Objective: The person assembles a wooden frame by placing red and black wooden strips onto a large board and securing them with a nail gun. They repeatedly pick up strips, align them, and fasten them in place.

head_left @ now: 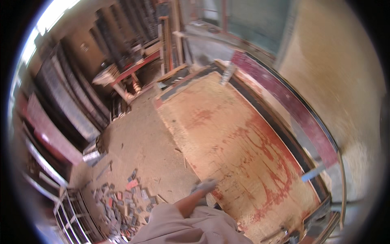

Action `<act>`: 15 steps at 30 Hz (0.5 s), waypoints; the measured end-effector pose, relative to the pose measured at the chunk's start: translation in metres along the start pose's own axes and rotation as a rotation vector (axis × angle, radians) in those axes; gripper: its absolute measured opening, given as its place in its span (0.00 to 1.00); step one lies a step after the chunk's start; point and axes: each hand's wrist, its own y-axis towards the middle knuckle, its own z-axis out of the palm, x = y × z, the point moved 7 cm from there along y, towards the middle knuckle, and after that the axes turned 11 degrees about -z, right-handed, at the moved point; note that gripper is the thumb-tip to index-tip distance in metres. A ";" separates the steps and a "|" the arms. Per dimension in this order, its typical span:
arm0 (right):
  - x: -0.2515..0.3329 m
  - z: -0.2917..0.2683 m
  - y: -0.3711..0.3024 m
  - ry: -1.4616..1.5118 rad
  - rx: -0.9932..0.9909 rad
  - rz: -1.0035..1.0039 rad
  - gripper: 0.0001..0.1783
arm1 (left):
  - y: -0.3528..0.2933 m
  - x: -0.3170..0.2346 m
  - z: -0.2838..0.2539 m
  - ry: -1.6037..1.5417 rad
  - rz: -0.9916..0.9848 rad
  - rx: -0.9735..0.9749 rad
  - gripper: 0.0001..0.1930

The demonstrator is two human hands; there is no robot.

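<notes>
Clearly, the large flat rectangular tan wooden board, streaked with red point(219, 126), lies in front of the person and to their right, filling the middle of the view. Its long axis runs obliquely, from the upper left, where the far end points, to the lower right. At its left long edge, the person's left hand, greyish and blurred point(205, 186), reaches in from a loose mauve-brown garment point(183, 227); whether it touches the board cannot be told, nor whether its fingers are spread or pressed together. The right hand is out of view. The step in hand looks like reaching to the board's edge; gripping there would call for fingers laid squarely along it.

Along the board's right side runs a long dark strip point(268, 116), and beyond that a faded maroon plank point(284, 97) beside the tan wall point(341, 73). To the left, small dark and reddish scraps point(126, 205) litter the dusty brown floor point(142, 142), near a silvery metal-barred rack point(77, 215). Farther out, long grey panels point(71, 97) lean upright.
</notes>
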 end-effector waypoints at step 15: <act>-0.088 0.661 -0.320 -0.069 0.680 0.521 0.09 | -0.305 -0.036 -0.522 1.314 -0.391 -1.024 0.11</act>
